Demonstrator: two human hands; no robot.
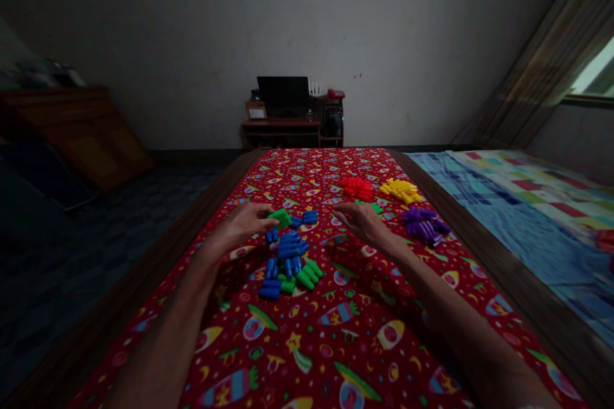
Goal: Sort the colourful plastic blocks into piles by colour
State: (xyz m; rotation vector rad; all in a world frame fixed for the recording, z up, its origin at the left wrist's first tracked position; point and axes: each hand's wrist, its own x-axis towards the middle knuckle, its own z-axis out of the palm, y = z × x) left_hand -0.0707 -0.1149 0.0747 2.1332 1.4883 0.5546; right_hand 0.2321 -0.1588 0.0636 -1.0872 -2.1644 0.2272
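My left hand [249,218] pinches a green plastic toy block [281,218] between thumb and fingers, above the far left edge of a loose pile. That pile is mostly blue blocks [291,245], with a few green blocks [308,274] at its near side. To the right of the pile, my right hand [359,220] hovers over the cloth with its fingers stretched leftward and nothing visible in them. Just behind it, partly hidden by the hand, lie some green blocks [377,208].
A red block heap [357,188], a yellow heap [401,190] and a purple heap [426,225] sit on the right of the red patterned cloth [307,169]. Beyond the table stands a desk with a monitor [284,94]. A bed [508,217] adjoins on the right.
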